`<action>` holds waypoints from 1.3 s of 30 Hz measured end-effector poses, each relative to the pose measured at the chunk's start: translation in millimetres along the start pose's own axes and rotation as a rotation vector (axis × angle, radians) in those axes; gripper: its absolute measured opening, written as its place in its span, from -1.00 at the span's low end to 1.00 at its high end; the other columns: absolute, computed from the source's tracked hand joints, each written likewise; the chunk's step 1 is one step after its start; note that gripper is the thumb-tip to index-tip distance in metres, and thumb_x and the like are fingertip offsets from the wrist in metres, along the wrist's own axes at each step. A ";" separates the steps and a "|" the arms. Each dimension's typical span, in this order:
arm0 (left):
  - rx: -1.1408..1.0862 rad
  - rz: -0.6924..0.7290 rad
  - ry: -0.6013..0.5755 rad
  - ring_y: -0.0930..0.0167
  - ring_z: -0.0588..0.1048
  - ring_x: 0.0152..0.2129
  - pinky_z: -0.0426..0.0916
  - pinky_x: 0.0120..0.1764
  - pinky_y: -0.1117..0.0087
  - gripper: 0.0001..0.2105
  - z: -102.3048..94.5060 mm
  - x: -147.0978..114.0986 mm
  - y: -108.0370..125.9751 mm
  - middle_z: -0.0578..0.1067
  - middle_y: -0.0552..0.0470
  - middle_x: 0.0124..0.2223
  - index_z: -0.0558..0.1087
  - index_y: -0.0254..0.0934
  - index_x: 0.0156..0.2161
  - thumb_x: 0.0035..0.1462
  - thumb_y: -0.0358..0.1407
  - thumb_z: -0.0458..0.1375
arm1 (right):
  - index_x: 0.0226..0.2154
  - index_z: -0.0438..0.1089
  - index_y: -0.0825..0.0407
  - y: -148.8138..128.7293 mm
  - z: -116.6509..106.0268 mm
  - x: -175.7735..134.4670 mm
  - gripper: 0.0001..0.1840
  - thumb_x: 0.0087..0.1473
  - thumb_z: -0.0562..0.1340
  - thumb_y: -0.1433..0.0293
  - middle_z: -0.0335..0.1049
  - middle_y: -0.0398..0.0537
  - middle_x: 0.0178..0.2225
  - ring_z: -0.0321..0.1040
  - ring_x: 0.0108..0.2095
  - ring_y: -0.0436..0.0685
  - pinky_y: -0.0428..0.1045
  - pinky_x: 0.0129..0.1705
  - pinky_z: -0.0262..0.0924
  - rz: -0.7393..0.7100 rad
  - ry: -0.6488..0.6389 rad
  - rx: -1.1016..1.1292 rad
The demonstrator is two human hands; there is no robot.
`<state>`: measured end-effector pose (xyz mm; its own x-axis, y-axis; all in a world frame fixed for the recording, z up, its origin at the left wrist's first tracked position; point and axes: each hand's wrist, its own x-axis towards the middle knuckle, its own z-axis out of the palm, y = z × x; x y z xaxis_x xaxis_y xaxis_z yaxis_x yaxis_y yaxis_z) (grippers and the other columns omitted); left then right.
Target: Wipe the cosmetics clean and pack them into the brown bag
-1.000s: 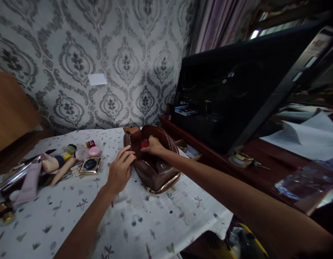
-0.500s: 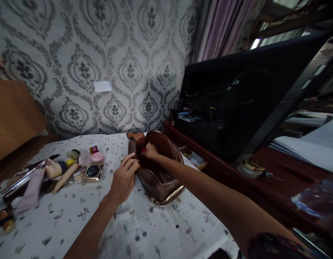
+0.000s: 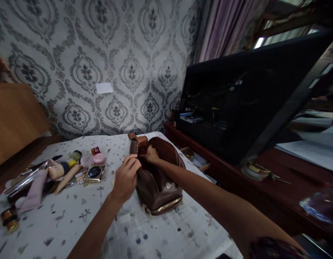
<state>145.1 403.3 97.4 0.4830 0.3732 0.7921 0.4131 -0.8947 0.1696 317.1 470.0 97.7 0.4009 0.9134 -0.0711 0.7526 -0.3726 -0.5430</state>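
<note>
A brown leather bag [image 3: 159,202] with a gold zip stands unzipped on the patterned white cloth [image 3: 112,226]. My left hand [image 3: 126,177] is closed over its left rim, the fingertips curled round the leather. Inside the bag's mouth is my right hand [image 3: 151,155], fingers curled and partly hidden. A small red item [image 3: 143,152] shows beside those fingers; its kind is not clear. To the left lie a pink jar [image 3: 99,158], a square gold-edged compact [image 3: 94,173] and a pale pink tube [image 3: 35,189].
More cosmetics, including a foundation bottle [image 3: 58,170] and a small gold-and-amber bottle [image 3: 10,220], lie at the left. A large black screen-like panel [image 3: 226,108] stands on the red-brown desk [image 3: 277,190] at the right. An open drawer [image 3: 197,160] sits beyond the bag.
The bag's front has tilted and shifted slightly left and toward me. My right hand stays inside it, and less of the red item shows. The view has shifted a little.
</note>
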 end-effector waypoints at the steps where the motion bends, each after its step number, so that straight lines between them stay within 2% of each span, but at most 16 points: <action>1: 0.010 -0.003 0.016 0.27 0.40 0.02 0.42 -0.01 0.21 -0.74 1.6 -1.0 1.3 0.44 -0.02 -0.25 0.34 -0.21 -0.29 0.12 -0.60 -0.08 | 0.11 0.20 0.23 0.6 0.0 -0.3 -0.30 0.02 0.42 0.29 0.41 0.38 0.08 0.41 0.09 0.38 0.03 -0.04 0.32 -0.008 -0.002 -0.001; 11: 0.138 -0.003 0.034 0.25 0.41 -0.04 0.41 -0.04 0.22 -0.73 5.8 -3.0 6.2 0.45 -0.06 -0.20 0.33 -0.21 -0.27 0.10 -0.62 -0.08 | 0.12 0.20 0.22 3.7 -2.6 -2.2 -0.31 0.04 0.41 0.27 0.41 0.35 0.08 0.41 0.09 0.36 0.01 -0.04 0.30 -0.073 -0.014 -0.006; 20: 0.120 -0.045 0.021 0.25 0.41 0.00 0.41 -0.04 0.24 -0.73 7.5 -1.8 11.0 0.46 -0.05 -0.20 0.34 -0.22 -0.27 0.10 -0.62 -0.07 | 0.14 0.16 0.25 5.6 1.7 -1.0 -0.28 0.07 0.39 0.25 0.39 0.43 0.08 0.41 0.08 0.37 0.01 -0.06 0.30 -0.043 -0.029 0.001; 26: 0.075 -0.045 0.037 0.25 0.39 0.04 0.40 0.03 0.21 -0.74 9.7 -2.9 11.3 0.46 -0.06 -0.20 0.35 -0.23 -0.26 0.12 -0.61 -0.07 | 0.14 0.15 0.22 9.1 8.3 2.5 -0.24 0.01 0.43 0.28 0.42 0.39 0.05 0.43 0.07 0.35 -0.01 -0.05 0.29 -0.032 -0.041 -0.015; 31: 0.066 -0.040 0.032 0.25 0.38 0.08 0.40 0.06 0.19 -0.73 9.5 -3.3 11.4 0.47 -0.06 -0.17 0.36 -0.22 -0.23 0.13 -0.61 -0.07 | 0.14 0.16 0.17 9.8 6.7 4.3 -0.13 -0.13 0.50 0.30 0.44 0.34 0.02 0.44 0.05 0.35 -0.01 -0.06 0.31 -0.029 -0.041 -0.035; 39: 0.083 -0.018 0.028 0.23 0.37 0.10 0.42 0.06 0.18 -0.73 8.1 -4.9 9.8 0.48 -0.09 -0.13 0.37 -0.25 -0.20 0.15 -0.60 -0.07 | 0.12 0.27 0.23 2.5 -4.4 1.2 -0.28 -0.05 0.46 0.39 0.39 0.36 0.08 0.39 0.11 0.37 -0.02 -0.06 0.31 -0.042 -0.101 -0.133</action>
<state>153.0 394.7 90.4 0.4540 0.3813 0.8053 0.4845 -0.8641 0.1360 321.7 469.4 99.9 0.3182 0.9379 -0.1379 0.8328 -0.3461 -0.4322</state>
